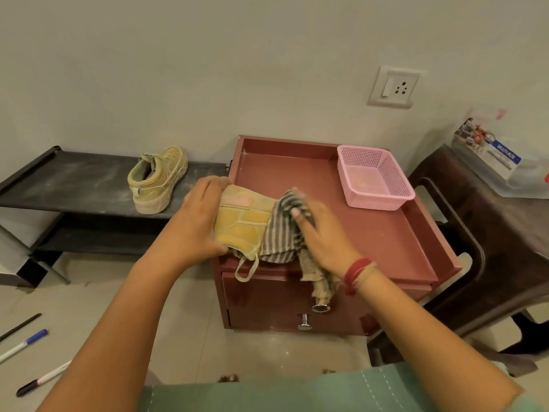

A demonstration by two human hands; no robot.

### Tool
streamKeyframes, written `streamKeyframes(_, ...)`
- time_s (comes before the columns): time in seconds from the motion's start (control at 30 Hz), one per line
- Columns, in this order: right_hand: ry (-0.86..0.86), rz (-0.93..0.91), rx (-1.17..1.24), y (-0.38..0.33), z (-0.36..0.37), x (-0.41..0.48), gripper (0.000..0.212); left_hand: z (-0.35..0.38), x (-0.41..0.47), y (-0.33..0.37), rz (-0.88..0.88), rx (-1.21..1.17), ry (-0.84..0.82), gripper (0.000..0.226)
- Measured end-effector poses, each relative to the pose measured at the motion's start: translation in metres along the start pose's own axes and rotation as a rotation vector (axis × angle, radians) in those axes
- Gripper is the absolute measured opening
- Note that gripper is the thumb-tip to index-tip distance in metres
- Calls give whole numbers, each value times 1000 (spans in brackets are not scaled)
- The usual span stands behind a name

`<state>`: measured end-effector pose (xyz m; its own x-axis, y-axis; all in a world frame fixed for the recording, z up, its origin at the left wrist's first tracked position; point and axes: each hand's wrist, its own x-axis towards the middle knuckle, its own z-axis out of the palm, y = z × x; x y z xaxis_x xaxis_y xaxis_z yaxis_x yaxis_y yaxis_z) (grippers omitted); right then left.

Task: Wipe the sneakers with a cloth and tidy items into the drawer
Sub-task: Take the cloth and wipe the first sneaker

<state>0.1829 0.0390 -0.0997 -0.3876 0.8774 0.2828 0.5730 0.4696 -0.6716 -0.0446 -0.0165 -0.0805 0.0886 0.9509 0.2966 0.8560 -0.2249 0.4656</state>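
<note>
My left hand (194, 218) grips a yellow sneaker (242, 223) by its left side, over the front left of a maroon cabinet's tray top (371, 230). My right hand (323, 236) presses a grey striped cloth (282, 233) against the sneaker's right part; the cloth's end hangs down over the cabinet front. A second, dusty yellow sneaker (157, 179) stands on a dark low shelf (74, 182) to the left. Below the tray top are the drawer fronts with two metal knobs (304, 322), both shut.
A pink plastic basket (374, 176) sits at the tray's back right. Several pens (23, 344) lie on the tiled floor at the lower left. A dark plastic stool (475, 227) with a clear box (502, 162) stands to the right. A wall socket (395, 86) is above.
</note>
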Motion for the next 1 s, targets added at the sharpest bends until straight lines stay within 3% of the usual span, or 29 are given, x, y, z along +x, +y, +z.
streamKeyframes(0.07,-96,16,-111,4,11,1,46,0,-1,1,15,-3,-5,101)
streamKeyframes(0.17,-66,23,-95,7,16,3,46,-1,-3,1,-11,14,7,103)
streamKeyframes(0.27,-58,25,-44,11,19,8,46,2,-4,1,-205,44,120,104)
streamKeyframes(0.37,-21,36,-9,13,21,9,46,5,-2,4,-444,-62,137,77)
streamKeyframes(0.47,0,32,9,13,22,6,44,6,0,8,-507,-125,80,58)
streamKeyframes(0.53,10,14,14,15,22,2,44,2,1,10,-581,-282,-23,59)
streamKeyframes(0.6,4,1,-1,16,21,-5,44,-5,3,17,-687,-656,-113,58)
streamKeyframes(0.67,5,-11,-11,17,19,-15,45,-5,8,29,-756,-890,-68,62)
streamKeyframes(0.73,-2,-32,-5,18,17,-24,47,5,21,40,-815,-952,110,84)
streamKeyframes(0.8,-5,-8,119,16,9,-31,37,17,36,50,-799,-909,327,85)
streamKeyframes(0.87,86,64,320,13,-6,-32,20,24,47,56,-698,-813,444,70)
streamKeyframes(1.0,432,199,513,14,-59,-28,27,29,58,68,-459,-639,455,62)
